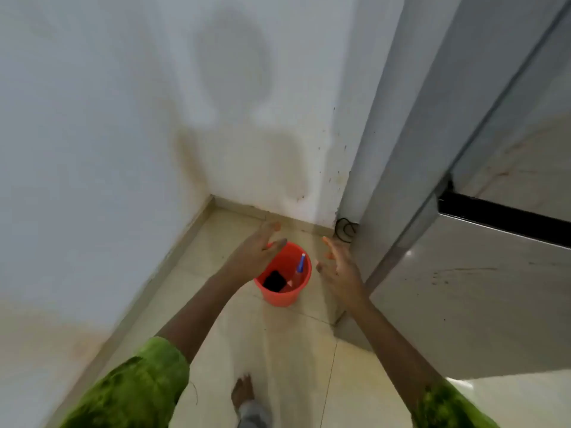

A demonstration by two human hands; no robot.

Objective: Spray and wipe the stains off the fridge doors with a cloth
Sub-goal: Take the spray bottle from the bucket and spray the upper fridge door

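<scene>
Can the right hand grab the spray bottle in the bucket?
Probably yes. The bucket has no lid, the bottle pokes its blue top up near the right rim, and the open right hand is just beside it with nothing between.

1. The beige tiled floor (278, 350) runs into a corner.
2. A red bucket (279, 296) stands on it near that corner.
3. The fridge (463, 304) stands just beside the bucket.
4. A bare foot (242, 390) rests on the tiles; a black cable (346, 230) lies by the fridge.
</scene>
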